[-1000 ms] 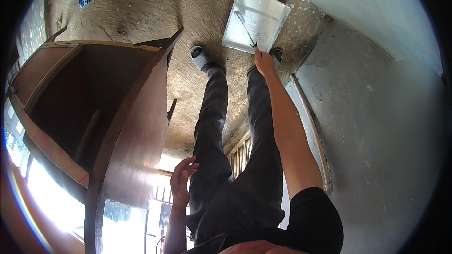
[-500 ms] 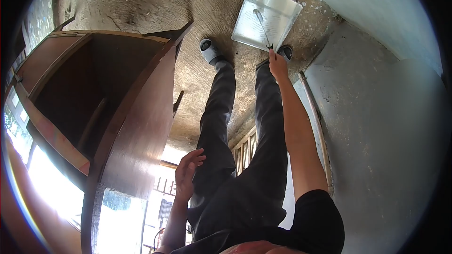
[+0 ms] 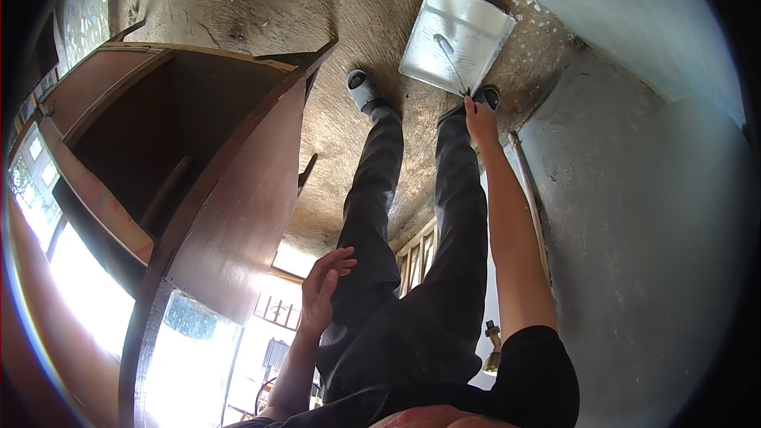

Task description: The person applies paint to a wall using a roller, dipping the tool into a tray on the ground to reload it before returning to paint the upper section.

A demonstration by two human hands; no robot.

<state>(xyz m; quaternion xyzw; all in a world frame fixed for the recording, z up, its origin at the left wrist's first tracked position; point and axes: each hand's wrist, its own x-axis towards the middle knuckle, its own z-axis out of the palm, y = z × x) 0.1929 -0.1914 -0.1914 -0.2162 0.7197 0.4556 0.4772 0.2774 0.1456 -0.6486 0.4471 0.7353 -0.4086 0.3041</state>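
I see the roller (image 3: 445,44) at upper right of centre in the frame, its head over the tray (image 3: 469,13); I cannot tell whether it touches the tray's surface. The right hand (image 3: 481,120) is closed round the handle's near end, so a loose or twisting grip could let the head swing and smear the rim. The right shoe (image 3: 489,97) sits just beside the tray's lower corner, and a small step could knock or tip it on the rough floor (image 3: 329,36). Rightward, the grey wall (image 3: 634,214) stands near the right arm; an outward elbow could scrape it. The left hand (image 3: 320,293), lower centre, is half open with fingers loosely curled, holding nothing, so nothing steadies the tray. Left of it, the cabinet (image 3: 242,194) crowds the legs, and a sideways shift could bump it.
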